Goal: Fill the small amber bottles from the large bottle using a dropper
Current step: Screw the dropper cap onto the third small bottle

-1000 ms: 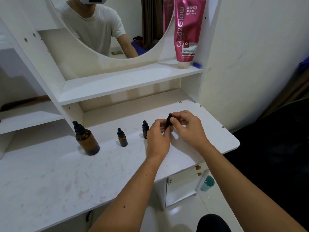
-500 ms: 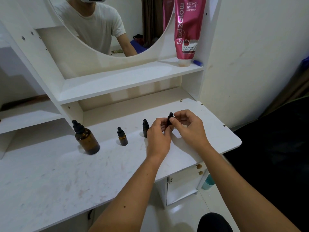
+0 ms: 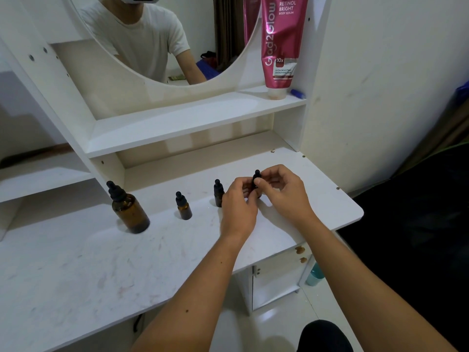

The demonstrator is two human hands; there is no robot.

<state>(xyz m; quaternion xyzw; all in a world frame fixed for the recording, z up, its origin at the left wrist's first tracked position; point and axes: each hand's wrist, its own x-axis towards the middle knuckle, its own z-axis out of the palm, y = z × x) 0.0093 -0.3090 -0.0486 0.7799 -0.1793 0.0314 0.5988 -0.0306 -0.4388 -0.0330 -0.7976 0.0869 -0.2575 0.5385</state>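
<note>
Your left hand (image 3: 238, 199) wraps the body of a small amber bottle, which it mostly hides, low over the white counter (image 3: 76, 262); your right hand (image 3: 281, 191) pinches that bottle's black dropper cap (image 3: 256, 177) between thumb and fingertips; a second small bottle (image 3: 218, 193) stands just left of your left hand, a third small bottle (image 3: 183, 207) farther left, and the large amber bottle (image 3: 128, 209) well apart at the left, all capped and upright; a pink tube (image 3: 280, 41) stands on the shelf (image 3: 177, 123) above.
</note>
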